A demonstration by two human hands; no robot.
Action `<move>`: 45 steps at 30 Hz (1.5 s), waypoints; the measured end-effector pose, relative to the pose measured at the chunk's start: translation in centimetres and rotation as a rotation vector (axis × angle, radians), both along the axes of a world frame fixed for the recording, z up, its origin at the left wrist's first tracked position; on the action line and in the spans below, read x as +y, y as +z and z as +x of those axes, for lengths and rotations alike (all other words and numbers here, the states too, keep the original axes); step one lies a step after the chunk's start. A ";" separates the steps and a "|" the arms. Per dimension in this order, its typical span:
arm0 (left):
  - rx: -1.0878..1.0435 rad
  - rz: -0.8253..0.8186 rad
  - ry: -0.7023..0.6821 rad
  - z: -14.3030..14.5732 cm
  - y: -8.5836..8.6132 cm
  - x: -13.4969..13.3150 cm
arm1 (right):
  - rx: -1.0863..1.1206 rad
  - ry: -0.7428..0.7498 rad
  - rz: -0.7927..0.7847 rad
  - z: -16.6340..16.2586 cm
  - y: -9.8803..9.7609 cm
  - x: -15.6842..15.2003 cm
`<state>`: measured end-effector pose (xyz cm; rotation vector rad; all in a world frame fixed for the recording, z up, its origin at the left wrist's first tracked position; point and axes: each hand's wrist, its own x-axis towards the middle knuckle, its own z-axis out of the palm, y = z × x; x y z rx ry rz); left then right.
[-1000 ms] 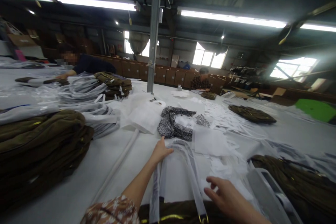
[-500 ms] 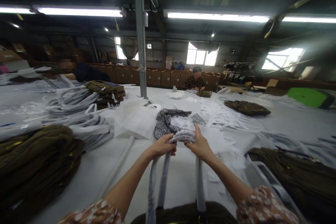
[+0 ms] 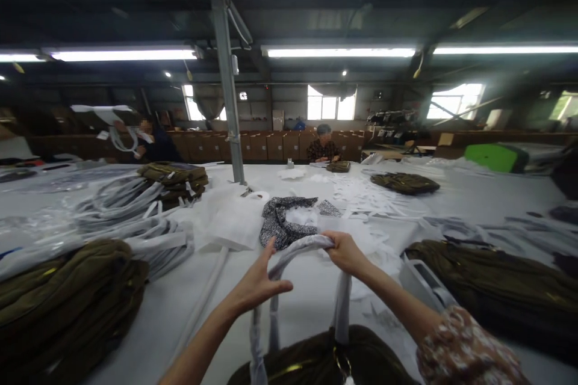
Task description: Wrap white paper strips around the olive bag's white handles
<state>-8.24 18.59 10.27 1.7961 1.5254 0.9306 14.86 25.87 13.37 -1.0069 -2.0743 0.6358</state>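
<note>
A dark olive bag (image 3: 316, 358) lies at the table's near edge, its two long handles wrapped in white paper (image 3: 303, 248) and arching upward. My right hand (image 3: 347, 251) is closed over the top of the wrapped handles. Just left of them, my left hand (image 3: 259, 280) pinches the left side of the handle loop between thumb and fingers. Beyond my hands lies a black-and-white patterned cloth (image 3: 282, 222).
Stacks of olive bags sit at the left (image 3: 58, 295) and right (image 3: 492, 280). White-wrapped handles (image 3: 135, 216), white sheets (image 3: 232, 219) and paper scraps (image 3: 370, 195) cover the table. A steel post (image 3: 228, 102) rises from it. One person (image 3: 324, 147) sits opposite; another (image 3: 149, 138) stands far left.
The handles have been lifted off the table and the bag has risen into view. My left hand slid down and left along the loop. The person at far left now holds wrapped straps up.
</note>
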 end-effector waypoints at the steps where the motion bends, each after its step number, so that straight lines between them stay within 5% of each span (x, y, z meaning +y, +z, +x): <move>1: 0.039 0.097 -0.032 0.8 2.0 0.3 | -0.002 0.040 0.014 -0.3 0.4 -0.4; 4: 0.130 0.198 -0.195 3.4 6.6 1.3 | -0.021 0.122 0.073 -0.5 1.3 -1.6; 9: 0.080 -0.440 -0.458 5.1 8.7 1.8 | -0.121 0.083 0.153 1.0 1.7 -3.1; 12: -0.174 -0.629 -0.570 5.3 9.1 1.0 | -0.152 0.053 0.186 1.6 1.9 -3.8; 17: -0.532 -0.621 -0.312 5.0 10.7 0.9 | -0.187 0.094 0.161 5.5 3.4 -3.3; 20: -0.643 -0.618 -0.119 3.9 11.2 2.4 | -0.173 -0.134 0.081 11.5 4.2 -2.7; 23: -0.664 -0.594 -0.132 3.1 11.0 3.6 | -0.188 -0.417 0.052 18.1 4.1 -3.6; 27: -0.619 -0.577 -0.266 3.8 10.8 3.5 | -0.184 -0.437 -0.048 22.0 1.8 -5.8; 31: -0.522 -0.553 -0.394 5.4 11.4 2.5 | -0.067 -0.235 -0.191 18.9 0.3 -7.0; 40: -0.331 -0.615 -0.486 6.8 12.5 -2.5 | 0.174 0.316 -0.186 4.9 2.6 -7.7; 45: -0.064 -0.667 -0.377 5.3 11.1 -3.9 | 0.253 0.265 -0.037 3.0 1.2 -6.6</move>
